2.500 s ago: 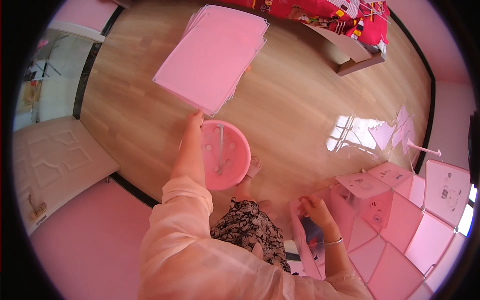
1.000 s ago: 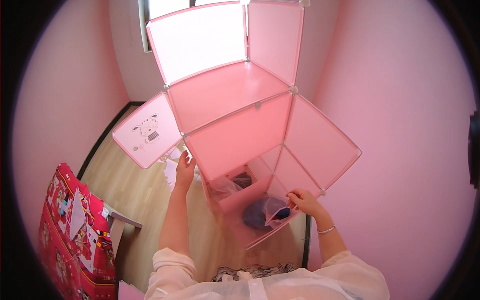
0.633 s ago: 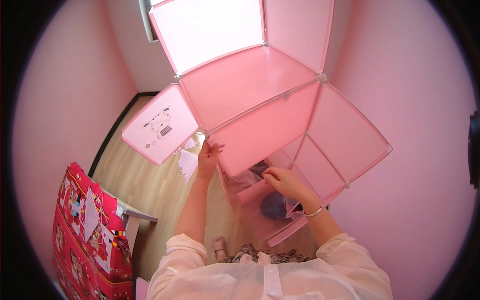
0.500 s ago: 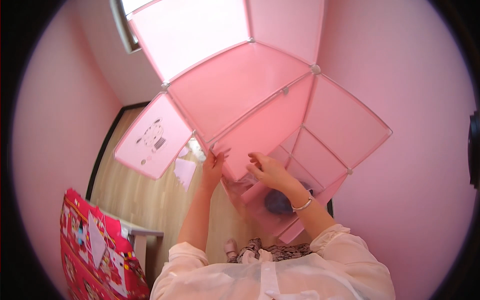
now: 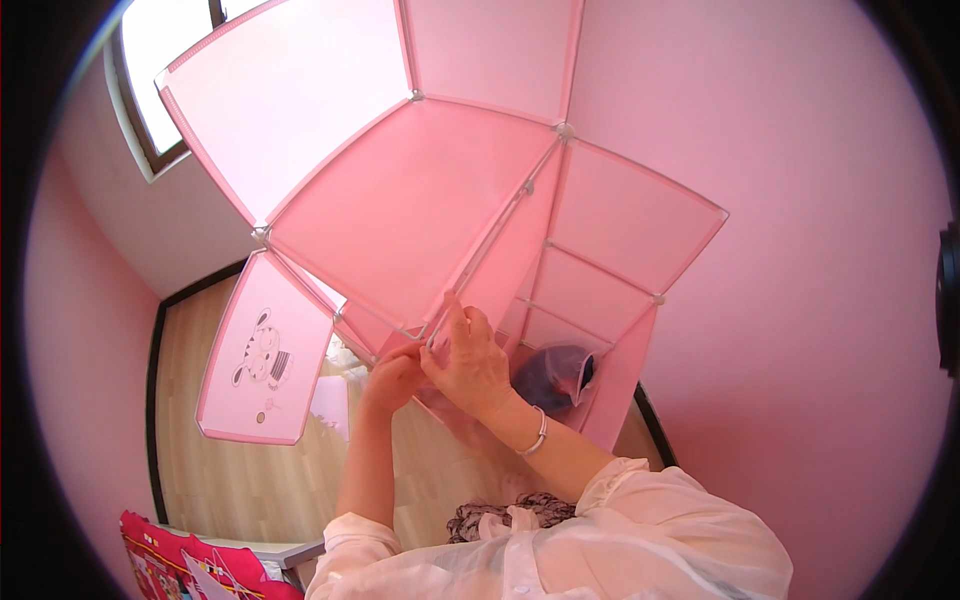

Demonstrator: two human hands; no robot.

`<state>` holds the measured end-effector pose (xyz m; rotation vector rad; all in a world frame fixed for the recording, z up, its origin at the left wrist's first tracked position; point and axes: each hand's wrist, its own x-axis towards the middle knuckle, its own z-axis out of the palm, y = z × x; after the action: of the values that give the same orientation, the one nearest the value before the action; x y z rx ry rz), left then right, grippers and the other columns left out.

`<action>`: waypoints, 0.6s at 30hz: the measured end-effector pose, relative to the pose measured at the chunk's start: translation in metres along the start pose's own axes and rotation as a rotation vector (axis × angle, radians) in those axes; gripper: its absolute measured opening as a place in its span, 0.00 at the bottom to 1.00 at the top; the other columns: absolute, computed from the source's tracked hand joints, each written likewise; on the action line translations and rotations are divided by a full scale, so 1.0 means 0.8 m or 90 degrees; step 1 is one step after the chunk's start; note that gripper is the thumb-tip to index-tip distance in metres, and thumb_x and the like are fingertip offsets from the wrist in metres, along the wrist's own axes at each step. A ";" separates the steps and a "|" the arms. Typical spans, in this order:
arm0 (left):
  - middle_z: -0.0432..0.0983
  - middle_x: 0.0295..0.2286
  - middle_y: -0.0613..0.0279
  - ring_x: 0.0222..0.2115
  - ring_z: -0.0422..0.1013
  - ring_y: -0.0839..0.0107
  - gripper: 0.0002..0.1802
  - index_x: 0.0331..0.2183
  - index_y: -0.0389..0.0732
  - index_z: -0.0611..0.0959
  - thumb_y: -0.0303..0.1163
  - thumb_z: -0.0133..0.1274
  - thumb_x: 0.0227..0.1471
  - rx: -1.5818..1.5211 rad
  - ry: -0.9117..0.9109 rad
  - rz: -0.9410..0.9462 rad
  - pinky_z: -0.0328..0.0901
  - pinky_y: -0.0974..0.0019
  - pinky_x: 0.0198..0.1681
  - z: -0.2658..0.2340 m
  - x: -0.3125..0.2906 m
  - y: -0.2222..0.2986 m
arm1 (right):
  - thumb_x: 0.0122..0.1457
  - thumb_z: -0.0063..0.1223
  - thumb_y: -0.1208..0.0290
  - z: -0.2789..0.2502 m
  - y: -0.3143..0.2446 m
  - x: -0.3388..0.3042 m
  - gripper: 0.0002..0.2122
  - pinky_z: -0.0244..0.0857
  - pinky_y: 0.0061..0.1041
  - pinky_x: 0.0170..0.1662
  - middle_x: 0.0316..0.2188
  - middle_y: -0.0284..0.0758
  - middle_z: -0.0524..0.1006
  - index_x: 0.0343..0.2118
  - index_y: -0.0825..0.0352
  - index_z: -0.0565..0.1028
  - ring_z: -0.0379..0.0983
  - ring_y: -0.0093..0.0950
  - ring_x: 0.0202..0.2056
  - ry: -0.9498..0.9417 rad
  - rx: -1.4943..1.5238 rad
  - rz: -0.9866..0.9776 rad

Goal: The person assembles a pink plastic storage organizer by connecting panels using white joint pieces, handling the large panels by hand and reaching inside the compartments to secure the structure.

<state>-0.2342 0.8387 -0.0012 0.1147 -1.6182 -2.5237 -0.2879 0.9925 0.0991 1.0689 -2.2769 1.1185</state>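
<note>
So, closest in: a sheer cream blouse (image 5: 540, 555) and a bit of patterned skirt (image 5: 510, 515), with a silver bangle (image 5: 540, 430) worn on the right wrist. The right hand (image 5: 470, 365) is bent round the near corner of a pink shelf panel (image 5: 390, 215), its edge gripped between thumb and fingers. The left hand (image 5: 393, 378) is tucked in just beside it, fingers curled; whether anything's pinched there can't be told, since the tips are covered.

Progress-wise, the pink cube cabinet (image 5: 605, 300) looks mostly put together. The shelf panel is set mid-cabinet, its far corners met by round connectors (image 5: 565, 131). Side panels are joined up on the right, and a door panel (image 5: 265, 350) with a cartoon animal is hung on the left, swung out. At the gripped corner, no seated connector can be made out, so that joint might be the unfinished bit. A dark bundle in mesh (image 5: 555, 375) is already stowed lower down.

Beyond that, wood-look flooring (image 5: 240, 470) is edged with a black skirting strip, and pale pink scraps (image 5: 330, 400) are scattered on it. A red-covered bed (image 5: 190, 570) is cut off lower left. Pink wall (image 5: 800, 250) to the right, bright window (image 5: 155, 90) upper left.
</note>
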 end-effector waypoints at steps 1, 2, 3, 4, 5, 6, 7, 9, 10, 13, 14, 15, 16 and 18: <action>0.69 0.32 0.61 0.33 0.65 0.73 0.14 0.37 0.37 0.72 0.21 0.45 0.43 -0.007 0.019 0.044 0.61 0.73 0.36 -0.006 0.010 0.000 | 0.41 0.52 0.66 0.002 -0.001 0.002 0.34 0.64 0.32 0.33 0.34 0.48 0.64 0.51 0.70 0.51 0.65 0.40 0.33 -0.002 -0.003 -0.003; 0.70 0.32 0.57 0.33 0.67 0.70 0.13 0.35 0.35 0.72 0.22 0.43 0.42 0.026 0.131 0.036 0.63 0.68 0.33 -0.007 0.026 -0.002 | 0.41 0.52 0.65 0.006 -0.002 0.004 0.32 0.64 0.32 0.32 0.33 0.45 0.64 0.50 0.69 0.53 0.65 0.39 0.33 -0.049 -0.007 -0.003; 0.70 0.32 0.57 0.33 0.67 0.70 0.13 0.35 0.35 0.72 0.22 0.43 0.42 0.019 0.127 0.035 0.63 0.68 0.33 -0.007 0.044 0.001 | 0.42 0.51 0.65 0.006 0.001 0.004 0.30 0.64 0.32 0.32 0.31 0.42 0.65 0.49 0.68 0.54 0.65 0.37 0.33 -0.096 -0.018 0.000; 0.70 0.32 0.57 0.32 0.67 0.68 0.13 0.35 0.36 0.73 0.23 0.45 0.42 0.416 0.078 0.243 0.62 0.66 0.33 -0.010 0.059 0.012 | 0.42 0.51 0.65 0.009 0.001 0.005 0.30 0.64 0.32 0.32 0.31 0.42 0.65 0.49 0.68 0.54 0.65 0.37 0.33 -0.099 -0.019 -0.006; 0.70 0.31 0.56 0.32 0.68 0.66 0.13 0.35 0.37 0.73 0.25 0.46 0.42 0.816 0.020 0.446 0.62 0.65 0.33 -0.011 0.067 0.020 | 0.41 0.52 0.66 0.011 -0.001 0.004 0.29 0.64 0.30 0.30 0.27 0.40 0.65 0.47 0.69 0.56 0.65 0.35 0.30 -0.082 -0.010 -0.033; 0.70 0.31 0.56 0.31 0.68 0.66 0.13 0.35 0.37 0.73 0.25 0.46 0.42 0.767 0.047 0.410 0.62 0.65 0.33 -0.008 0.078 0.021 | 0.41 0.52 0.67 0.011 0.000 0.003 0.27 0.64 0.29 0.28 0.24 0.38 0.65 0.46 0.69 0.58 0.65 0.33 0.28 -0.063 -0.001 -0.059; 0.70 0.31 0.56 0.31 0.68 0.66 0.13 0.35 0.37 0.73 0.25 0.46 0.42 0.599 0.081 0.304 0.62 0.65 0.33 -0.002 0.099 0.022 | 0.41 0.52 0.67 0.009 0.003 0.005 0.27 0.64 0.29 0.28 0.24 0.38 0.65 0.46 0.69 0.58 0.65 0.33 0.28 -0.062 0.000 -0.063; 0.70 0.31 0.56 0.31 0.68 0.66 0.12 0.34 0.37 0.73 0.25 0.46 0.42 0.424 0.121 0.196 0.62 0.64 0.33 0.005 0.137 0.024 | 0.40 0.53 0.69 0.014 0.010 0.009 0.25 0.64 0.29 0.26 0.23 0.38 0.64 0.43 0.69 0.60 0.65 0.33 0.28 -0.016 0.041 -0.113; 0.70 0.31 0.56 0.31 0.68 0.66 0.12 0.34 0.37 0.73 0.25 0.46 0.42 0.409 0.120 0.182 0.62 0.64 0.33 0.010 0.157 0.019 | 0.40 0.53 0.69 0.016 0.015 0.009 0.25 0.64 0.29 0.26 0.23 0.38 0.64 0.43 0.69 0.60 0.65 0.33 0.28 -0.005 0.034 -0.106; 0.70 0.31 0.55 0.31 0.68 0.65 0.12 0.34 0.37 0.73 0.25 0.46 0.42 0.462 0.122 0.168 0.62 0.64 0.33 0.011 0.186 0.016 | 0.39 0.53 0.72 0.019 0.011 0.000 0.24 0.63 0.26 0.24 0.22 0.37 0.63 0.42 0.69 0.60 0.65 0.31 0.26 -0.013 0.043 -0.088; 0.70 0.31 0.55 0.31 0.68 0.65 0.12 0.34 0.37 0.73 0.25 0.46 0.42 0.486 0.119 0.166 0.62 0.64 0.33 0.015 0.197 0.014 | 0.39 0.53 0.72 0.016 0.009 -0.002 0.24 0.63 0.26 0.22 0.24 0.38 0.65 0.42 0.70 0.60 0.66 0.32 0.25 -0.022 0.055 -0.094; 0.70 0.30 0.55 0.31 0.68 0.65 0.12 0.34 0.37 0.73 0.25 0.46 0.42 0.512 0.105 0.166 0.62 0.64 0.32 0.023 0.208 0.012 | 0.39 0.53 0.71 0.012 0.009 -0.004 0.24 0.63 0.27 0.21 0.26 0.40 0.66 0.41 0.70 0.60 0.67 0.34 0.24 -0.028 0.063 -0.097; 0.70 0.30 0.55 0.31 0.68 0.65 0.12 0.34 0.37 0.73 0.26 0.46 0.42 0.540 0.094 0.172 0.62 0.64 0.32 0.028 0.218 0.009 | 0.39 0.53 0.71 0.015 0.012 -0.004 0.24 0.63 0.27 0.21 0.26 0.40 0.66 0.41 0.70 0.60 0.67 0.34 0.24 -0.019 0.050 -0.084; 0.70 0.30 0.55 0.31 0.68 0.65 0.12 0.34 0.37 0.73 0.26 0.46 0.42 0.599 0.065 0.181 0.62 0.64 0.32 0.037 0.230 0.000 | 0.38 0.54 0.73 0.020 0.015 -0.006 0.23 0.63 0.24 0.20 0.24 0.39 0.66 0.40 0.69 0.61 0.66 0.31 0.22 -0.013 0.065 -0.066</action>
<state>-0.4201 0.8359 0.0131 0.0944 -2.4065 -1.3645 -0.2947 0.9867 0.0805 1.2285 -2.1724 1.1969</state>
